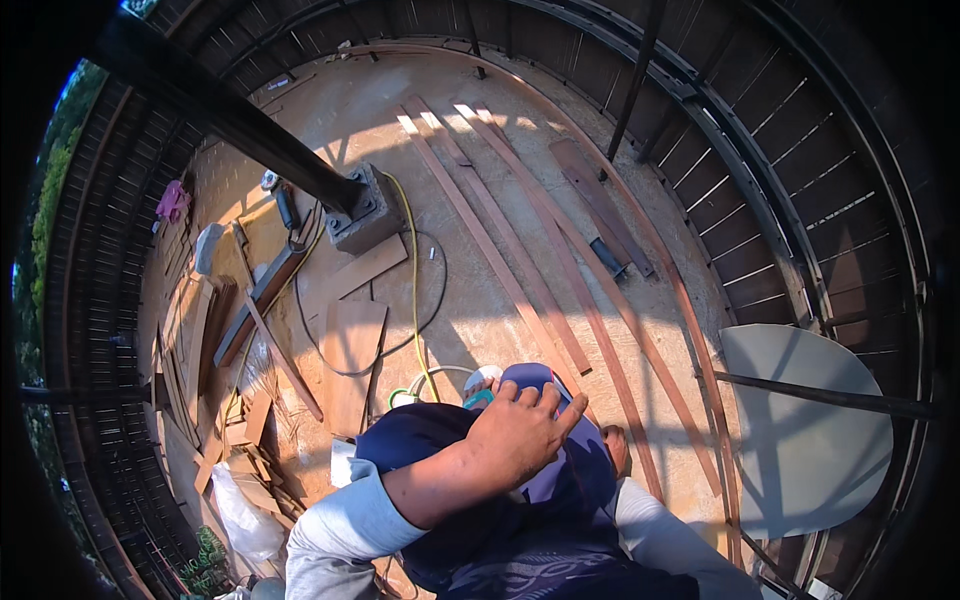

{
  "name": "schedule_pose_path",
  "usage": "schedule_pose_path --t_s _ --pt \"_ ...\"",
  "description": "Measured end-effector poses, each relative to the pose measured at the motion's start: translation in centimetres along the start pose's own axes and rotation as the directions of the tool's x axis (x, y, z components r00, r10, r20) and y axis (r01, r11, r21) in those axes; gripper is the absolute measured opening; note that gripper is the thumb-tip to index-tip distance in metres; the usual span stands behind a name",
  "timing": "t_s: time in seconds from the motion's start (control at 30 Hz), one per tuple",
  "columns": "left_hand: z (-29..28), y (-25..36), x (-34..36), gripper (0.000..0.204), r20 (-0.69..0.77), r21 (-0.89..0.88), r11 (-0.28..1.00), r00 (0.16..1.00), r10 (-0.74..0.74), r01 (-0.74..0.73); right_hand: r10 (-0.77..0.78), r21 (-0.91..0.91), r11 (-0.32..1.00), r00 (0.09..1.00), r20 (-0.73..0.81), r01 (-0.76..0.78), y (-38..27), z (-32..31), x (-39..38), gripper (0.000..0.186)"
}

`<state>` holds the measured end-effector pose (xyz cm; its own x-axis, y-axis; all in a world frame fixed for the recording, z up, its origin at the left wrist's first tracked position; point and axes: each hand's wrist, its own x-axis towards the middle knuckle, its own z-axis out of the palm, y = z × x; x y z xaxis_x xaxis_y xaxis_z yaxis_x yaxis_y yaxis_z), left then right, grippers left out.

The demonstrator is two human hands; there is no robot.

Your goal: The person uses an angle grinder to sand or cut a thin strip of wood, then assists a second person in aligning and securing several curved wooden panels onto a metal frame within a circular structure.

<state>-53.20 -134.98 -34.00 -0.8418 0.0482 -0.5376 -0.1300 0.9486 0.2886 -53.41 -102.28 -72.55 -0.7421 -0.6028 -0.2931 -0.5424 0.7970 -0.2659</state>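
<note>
While the person stands on the dusty plywood floor point(470, 300) of a railed balcony, the left hand point(520, 435) lies flat on a dark blue cloth point(470, 500) bunched against the body at about 6 o'clock in the view. Its fingers point(560, 405) are spread a little apart and rest on the cloth and on a lighter blue piece point(530, 378) just above it; they are not clamped on anything that I can see. The left sleeve point(345, 525) is pale grey and comes in from 7 o'clock. The right hand point(617, 448) shows only as a small part at the right edge of the cloth, mostly hidden, so I cannot tell how its fingers stand.

Just beyond the cloth, toward 12 o'clock, long reddish wooden strips point(530, 250) lie side by side on the floor, running up to the railing. A yellow cable point(414, 290) and a black cable point(440, 290) loop from the grey block point(365, 210) at the foot of a dark post point(220, 110), at about 11 o'clock. Offcuts of board point(350, 360) and scrap wood point(200, 350) are heaped at 9 o'clock. A pale rounded panel point(800, 440) leans at 3 o'clock, crossed by a dark bar.
</note>
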Motion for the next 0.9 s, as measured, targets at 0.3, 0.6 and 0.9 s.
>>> schedule_pose_path --t_s 0.3,0.6,0.9 --pt "1.7 -0.1 -1.6 0.075 -0.026 0.061 0.991 0.993 -0.115 0.116 0.045 0.054 0.998 0.999 -0.012 -0.044 -0.8 1.3 -0.5 0.038" --pt "0.8 0.5 -2.6 0.086 0.008 -0.061 0.994 0.996 -0.091 0.091 0.062 0.145 0.989 0.974 -0.220 -0.030 1.6 -1.2 4.4 0.038" --pt "1.5 0.3 -3.6 0.080 0.030 -0.088 0.986 0.990 -0.139 0.141 0.072 0.613 0.790 0.996 -0.048 -0.027 -5.0 -2.0 17.8 0.030"
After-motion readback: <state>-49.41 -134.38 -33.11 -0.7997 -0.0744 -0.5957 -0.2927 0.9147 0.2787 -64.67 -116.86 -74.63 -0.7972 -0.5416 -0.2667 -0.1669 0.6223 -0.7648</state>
